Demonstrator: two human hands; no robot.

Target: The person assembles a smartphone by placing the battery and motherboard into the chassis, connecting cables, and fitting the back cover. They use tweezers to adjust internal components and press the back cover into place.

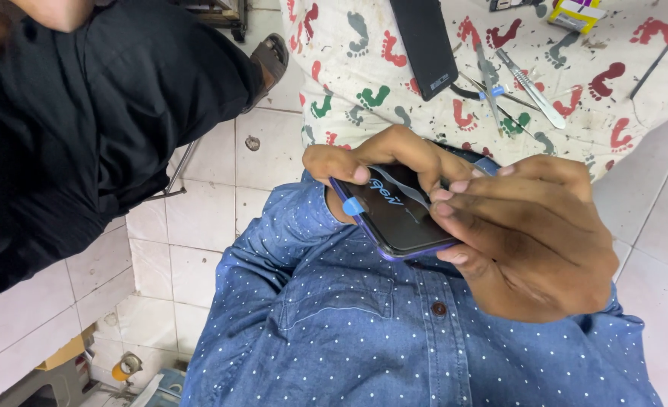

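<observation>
1. The person holds a phone (406,215) between both hands, close against the chest of a blue dotted shirt (349,324).
2. The left hand (383,158) wraps around the phone's far edge from above; its thumb presses the upper left corner and its fingers curl over the top of the dark screen, closed on the phone.
3. The right hand (534,241) grips the phone's right side, with the fingertips (443,196) lying on the screen edge and the thumb tucked beneath the lower corner, so this hand is also clamped on the phone.
4. The two hands nearly meet over the screen, with the phone lying tilted between them.
5. A small blue tab (353,206) sticks out at the phone's left edge, just below the left thumb.
6. A pale strip of film (398,190) curves across the screen between the fingers of both hands.
7. Beyond the hands lies a cloth (628,113) printed with coloured footprints.
8. On the cloth rest a black flat case (424,45), tweezers (492,90) and a metal tool (530,87), well apart from the phone.
9. At the left, another person's dark trouser leg (85,113) and sandal (270,56) stand on the white tiled floor (191,249).
</observation>
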